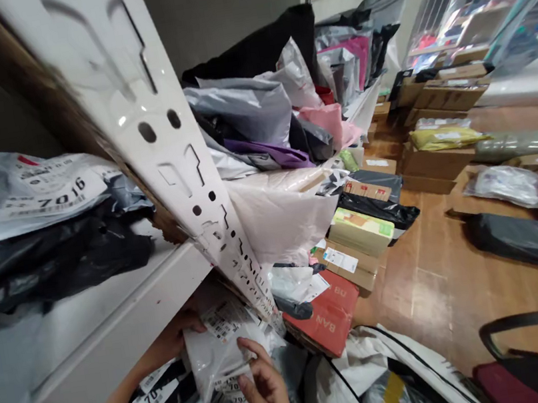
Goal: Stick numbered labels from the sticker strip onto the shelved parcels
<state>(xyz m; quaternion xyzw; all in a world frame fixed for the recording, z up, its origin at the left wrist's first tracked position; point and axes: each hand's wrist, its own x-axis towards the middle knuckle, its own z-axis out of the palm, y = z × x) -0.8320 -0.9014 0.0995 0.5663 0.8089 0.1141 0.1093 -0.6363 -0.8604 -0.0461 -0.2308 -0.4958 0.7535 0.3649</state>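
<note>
Both my hands hold a white plastic mailer bag with a printed label, low under the shelf edge. My left hand grips its upper left side, fingers curled behind it. My right hand pinches its lower right edge with thumb and fingers. Under the bag lie more parcels, among them a black bag with a white label.
A white metal shelf upright crosses the view. The shelf is piled with grey, black, pink and purple mailer bags. Cardboard boxes, a red box and bags cover the wooden floor. A large white sack lies at bottom right.
</note>
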